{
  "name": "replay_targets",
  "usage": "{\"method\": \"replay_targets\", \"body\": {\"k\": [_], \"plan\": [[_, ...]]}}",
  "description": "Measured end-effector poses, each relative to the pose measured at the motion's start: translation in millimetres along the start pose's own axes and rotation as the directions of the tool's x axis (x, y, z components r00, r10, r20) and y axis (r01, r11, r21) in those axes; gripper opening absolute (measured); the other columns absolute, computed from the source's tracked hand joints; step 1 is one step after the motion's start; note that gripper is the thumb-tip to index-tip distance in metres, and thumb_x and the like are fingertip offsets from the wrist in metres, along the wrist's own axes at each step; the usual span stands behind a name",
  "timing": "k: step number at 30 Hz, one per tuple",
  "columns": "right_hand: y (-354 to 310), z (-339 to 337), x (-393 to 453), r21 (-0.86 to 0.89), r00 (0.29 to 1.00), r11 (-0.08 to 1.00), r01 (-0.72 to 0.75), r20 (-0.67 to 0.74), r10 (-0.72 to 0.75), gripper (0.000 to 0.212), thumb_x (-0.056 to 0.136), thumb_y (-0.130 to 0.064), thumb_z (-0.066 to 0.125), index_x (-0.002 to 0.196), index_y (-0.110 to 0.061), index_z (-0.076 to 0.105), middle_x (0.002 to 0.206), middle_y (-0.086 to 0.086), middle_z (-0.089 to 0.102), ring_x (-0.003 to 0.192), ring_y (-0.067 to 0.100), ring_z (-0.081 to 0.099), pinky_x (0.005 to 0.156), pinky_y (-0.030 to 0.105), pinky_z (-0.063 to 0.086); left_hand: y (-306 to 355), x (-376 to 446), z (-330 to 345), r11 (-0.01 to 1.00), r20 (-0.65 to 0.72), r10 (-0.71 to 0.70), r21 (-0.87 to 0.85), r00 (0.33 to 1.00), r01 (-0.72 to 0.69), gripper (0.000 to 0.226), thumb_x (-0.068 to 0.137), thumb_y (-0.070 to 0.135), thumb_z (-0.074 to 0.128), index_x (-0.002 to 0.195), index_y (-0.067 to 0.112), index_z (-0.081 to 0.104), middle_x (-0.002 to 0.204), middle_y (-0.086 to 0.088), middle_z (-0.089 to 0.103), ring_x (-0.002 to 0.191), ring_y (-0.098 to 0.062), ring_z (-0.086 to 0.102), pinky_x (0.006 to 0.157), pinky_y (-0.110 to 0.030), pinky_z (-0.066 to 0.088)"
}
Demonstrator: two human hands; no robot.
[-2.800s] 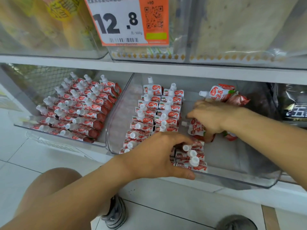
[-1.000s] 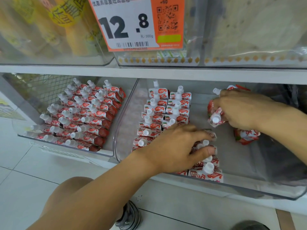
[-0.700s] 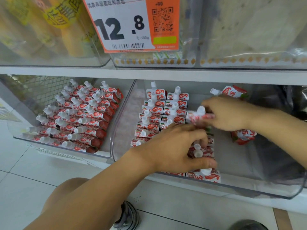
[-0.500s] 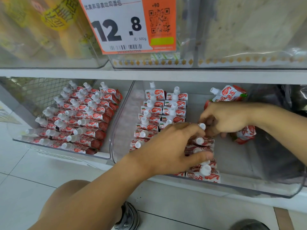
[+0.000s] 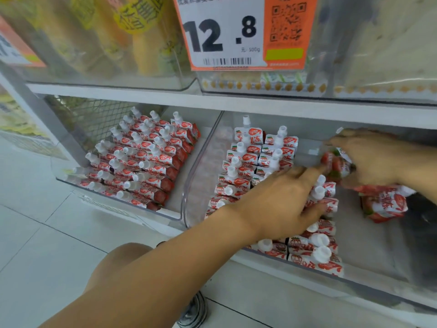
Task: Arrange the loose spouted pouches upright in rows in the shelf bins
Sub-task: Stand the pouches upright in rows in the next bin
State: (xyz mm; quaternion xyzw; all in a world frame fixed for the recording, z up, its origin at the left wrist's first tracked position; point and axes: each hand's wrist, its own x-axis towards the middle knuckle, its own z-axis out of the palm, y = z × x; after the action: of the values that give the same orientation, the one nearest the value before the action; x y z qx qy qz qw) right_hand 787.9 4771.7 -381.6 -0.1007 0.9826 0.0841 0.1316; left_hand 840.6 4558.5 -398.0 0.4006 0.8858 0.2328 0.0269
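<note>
Red-and-white spouted pouches with white caps stand in rows [image 5: 257, 159] in the clear right bin [image 5: 369, 287]. My left hand [image 5: 281, 204] lies spread over the third row, fingers straight, pressing the pouches there. My right hand [image 5: 369, 157] is further back in the same bin, fingers curled round a loose pouch [image 5: 337, 164] held on its side. Another loose pouch [image 5: 384, 204] lies flat on the bin floor just below that hand. The left bin [image 5: 118, 197] holds full rows of pouches [image 5: 142, 162] leaning back.
A shelf board [image 5: 236, 102] runs just above the bins, carrying clear bins and a 12.8 price tag [image 5: 236, 31]. A dark package [image 5: 423, 209] lies at the right edge of the bin. White floor tiles, my knee [image 5: 125, 261] and a shoe [image 5: 194, 311] are below.
My right hand has drawn back to the right and further into the bin, now gripping another loose pouch. My left hand has stayed on the third row. The camera has moved closer.
</note>
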Motion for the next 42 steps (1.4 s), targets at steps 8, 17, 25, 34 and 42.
{"method": "replay_targets", "body": {"k": [8,17,25,34,42], "plan": [[-0.5,4.7,1.1,-0.062,0.937,0.993,-0.101,-0.341,0.074,0.06,0.081,-0.022,0.074,0.133,-0.015,0.043,0.108,0.011,0.062,0.093,0.03,0.063,0.069,0.036,0.055,-6.5,12.9,0.4,0.999,-0.006,0.048,-0.004,0.999,-0.048,0.028,0.086,0.037,0.067,0.098,0.013,0.06,0.085,-0.005,0.062,0.08,-0.023,0.057,0.07,-0.032,0.045],[-2.3,8.6,4.5,-0.079,0.964,0.994,-0.081,-0.258,0.058,0.028,0.083,-0.004,0.063,0.105,-0.017,0.052,0.096,0.006,0.06,0.078,0.025,0.059,0.062,0.033,0.051,-5.8,5.4,1.2,0.996,-0.048,0.022,-0.084,0.999,-0.026,0.028,0.084,0.039,0.069,0.098,0.015,0.064,0.081,0.001,0.065,0.074,-0.015,0.057,0.067,-0.028,0.046],[-18.4,-6.7,-5.8,0.229,0.915,0.97,0.079,-0.402,0.021,0.036,0.088,-0.051,0.06,0.093,-0.016,0.057,0.088,0.007,0.063,0.076,0.025,0.055,0.066,0.037,0.047,-7.2,5.7,2.3,0.996,-0.038,0.018,-0.087,0.999,-0.021,0.027,0.086,0.04,0.066,0.099,0.017,0.064,0.083,0.002,0.067,0.077,-0.015,0.06,0.07,-0.03,0.048],[-23.8,7.4,-8.6,0.63,0.998,0.776,-0.012,-0.034,0.043,0.053,0.074,-0.026,0.085,0.117,-0.027,0.054,0.104,-0.001,0.068,0.088,0.016,0.062,0.075,0.032,0.05,-7.7,5.3,1.6,0.997,-0.027,-0.003,-0.077,1.0,0.001,0.03,0.087,0.044,0.064,0.108,0.022,0.065,0.092,0.002,0.069,0.083,-0.013,0.063,0.074,-0.032,0.051],[-14.5,8.9,-2.4,0.467,0.994,0.879,0.094,0.007,-0.111,0.042,0.073,-0.003,0.077,0.097,-0.034,0.06,0.095,-0.016,0.069,0.09,0.006,0.062,0.072,0.021,0.048,-11.5,12.0,-4.0,0.991,-0.091,-0.101,-0.091,0.991,0.093,0.077,0.071,0.056,0.075,0.134,0.023,0.046,0.129,0.005,0.05,0.117,-0.008,0.049,0.098,-0.016,0.037]]}}
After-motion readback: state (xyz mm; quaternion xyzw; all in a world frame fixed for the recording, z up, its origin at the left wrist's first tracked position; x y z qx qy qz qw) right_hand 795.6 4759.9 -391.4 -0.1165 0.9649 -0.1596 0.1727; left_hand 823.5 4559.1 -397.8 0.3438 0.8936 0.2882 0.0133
